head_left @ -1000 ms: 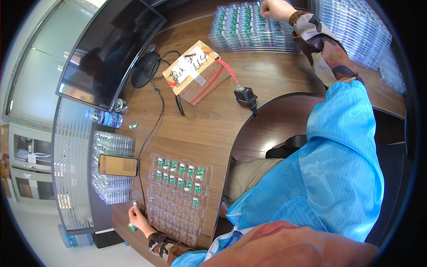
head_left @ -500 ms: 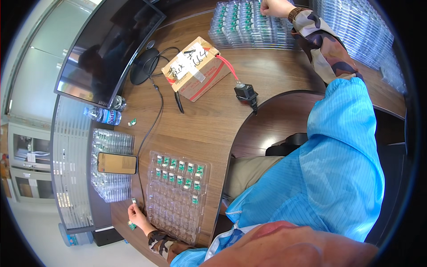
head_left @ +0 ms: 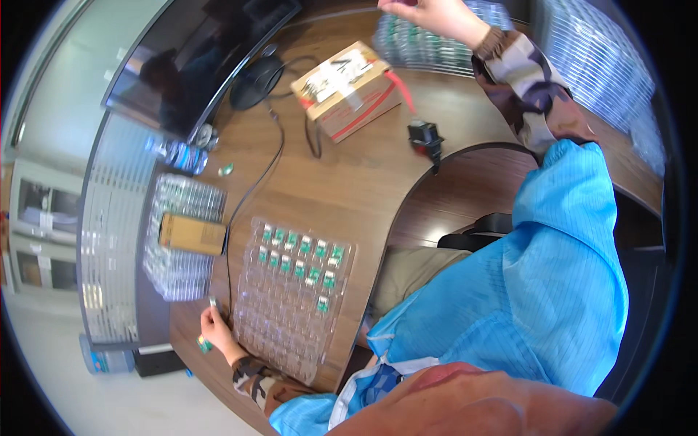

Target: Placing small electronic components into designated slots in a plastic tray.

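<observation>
At the lower left, my left hand (head_left: 218, 333) pinches a small pale piece (head_left: 213, 301), perhaps a connector, between thumb and finger. Beside that hand, a small green-and-white part (head_left: 204, 344) lies on the desk. To its right is a clear plastic blister tray (head_left: 287, 312), with small green circuit boards (head_left: 299, 269) in the pockets of its upper rows; its lower pockets hold none. My right hand (head_left: 443, 20) is raised at the top edge, over a stack of clear trays holding green parts (head_left: 414, 47). Its fingertips are blurred and cut off.
A phone-like flat brown thing (head_left: 193, 234) lies on another stack of trays (head_left: 178, 276). Water bottles (head_left: 178, 155), a monitor (head_left: 189, 65), a taped carton (head_left: 349, 94) and a black plug (head_left: 424, 138) with a red cord stand around the desk. More clear trays (head_left: 603, 58) fill the upper right.
My right hand has moved left and up, away from the tray stack. My left hand keeps its pinch beside the blister tray. The whole view has shifted slightly.
</observation>
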